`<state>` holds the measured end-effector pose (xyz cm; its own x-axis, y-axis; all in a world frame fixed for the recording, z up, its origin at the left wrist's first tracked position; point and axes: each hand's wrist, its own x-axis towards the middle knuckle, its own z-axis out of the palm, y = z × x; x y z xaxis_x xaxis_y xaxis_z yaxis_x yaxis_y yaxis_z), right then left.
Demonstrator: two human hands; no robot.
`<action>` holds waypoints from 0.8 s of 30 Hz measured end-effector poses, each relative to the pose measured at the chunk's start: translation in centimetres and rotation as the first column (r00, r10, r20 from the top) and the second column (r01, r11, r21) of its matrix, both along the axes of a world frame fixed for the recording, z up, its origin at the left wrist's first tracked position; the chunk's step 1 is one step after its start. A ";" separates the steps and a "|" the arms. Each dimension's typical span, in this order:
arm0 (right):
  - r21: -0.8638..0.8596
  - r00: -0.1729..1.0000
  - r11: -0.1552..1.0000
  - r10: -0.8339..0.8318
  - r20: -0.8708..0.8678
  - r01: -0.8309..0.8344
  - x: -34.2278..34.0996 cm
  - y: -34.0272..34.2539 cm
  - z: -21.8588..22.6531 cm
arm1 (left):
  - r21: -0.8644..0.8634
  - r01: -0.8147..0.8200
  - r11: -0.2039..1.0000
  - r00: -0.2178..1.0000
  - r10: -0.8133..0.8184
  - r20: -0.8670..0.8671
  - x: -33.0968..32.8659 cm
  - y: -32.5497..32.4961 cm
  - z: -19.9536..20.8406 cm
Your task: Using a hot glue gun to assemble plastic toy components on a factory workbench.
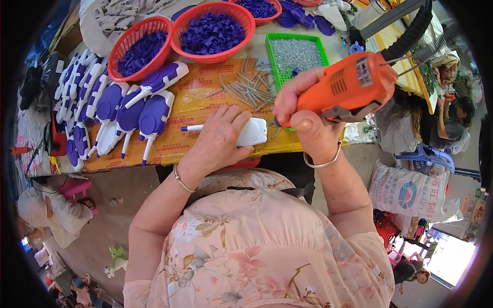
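Note:
My right hand [306,109] is wrapped round an orange electric screwdriver [336,87] with a black cord. Its tip points down and left, close to a white plastic piece [255,132]. That piece lies flat on the yellow-covered table, with a thin white stem [194,128] tipped in blue sticking out to the left. My left hand [223,127] presses it down, fingers and thumb about its body; the covered middle is hidden. Just beyond lies a loose pile of metal rods [249,87]. A green tray [271,56] of small metal parts stands behind the screwdriver.
Several blue-and-white plastic pieces with stems [155,113] are stacked to the left. Red baskets [213,60] of blue parts stand at the back. White sacks [405,192] lie on the floor at right. A person [454,126] sits at far right.

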<state>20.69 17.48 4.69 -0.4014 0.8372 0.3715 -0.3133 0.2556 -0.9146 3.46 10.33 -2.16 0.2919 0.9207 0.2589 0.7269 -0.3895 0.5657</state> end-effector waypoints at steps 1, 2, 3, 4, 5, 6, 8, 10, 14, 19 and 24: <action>-0.027 0.999 1.000 0.007 -0.031 -0.008 0.0 0.0 0.2 | 0.004 -0.005 1.000 1.000 0.006 -0.013 0.0 0.0 0.0; -0.025 0.999 1.000 0.008 -0.032 -0.008 0.1 0.1 0.2 | 0.008 -0.011 1.000 1.000 0.011 -0.025 0.0 -0.1 0.0; -0.010 1.000 1.000 0.016 -0.025 -0.016 0.2 0.4 0.2 | 0.010 -0.012 1.000 1.000 0.012 -0.027 0.0 -0.1 0.1; 0.006 1.000 1.000 0.023 -0.017 -0.023 0.3 0.6 0.1 | -0.013 -0.013 1.000 1.000 0.013 -0.017 0.0 -0.1 0.4; 0.008 1.000 1.000 0.024 -0.018 -0.024 0.2 0.8 -0.1 | -0.036 -0.013 0.999 1.000 0.013 -0.008 0.0 -0.1 0.5; -0.008 0.998 1.000 0.019 -0.060 -0.020 0.2 0.9 -0.3 | -0.035 -0.015 0.999 1.000 0.015 -0.010 0.0 0.0 0.6; -0.023 0.995 1.000 0.014 -0.103 -0.017 0.1 1.0 -0.2 | 0.046 -0.026 0.999 0.995 0.021 0.099 0.4 0.3 0.8; 0.001 1.000 1.000 0.024 -0.004 -0.024 0.3 0.9 0.1 | 0.066 -0.017 0.998 0.991 0.008 0.134 1.1 0.8 0.9; 0.021 1.000 1.000 0.013 -0.013 -0.013 0.5 0.9 0.3 | 0.141 0.039 0.989 0.974 -0.069 0.215 2.1 2.5 -0.8; 0.074 1.000 0.997 -0.017 0.007 0.016 1.6 1.4 1.0 | 0.155 -0.002 0.988 0.974 -0.034 0.225 2.4 4.1 -1.4; -0.080 0.980 0.988 0.115 -0.163 -0.129 2.0 2.1 1.5 | 0.185 -0.034 0.982 0.962 -0.018 0.274 2.7 4.9 -0.8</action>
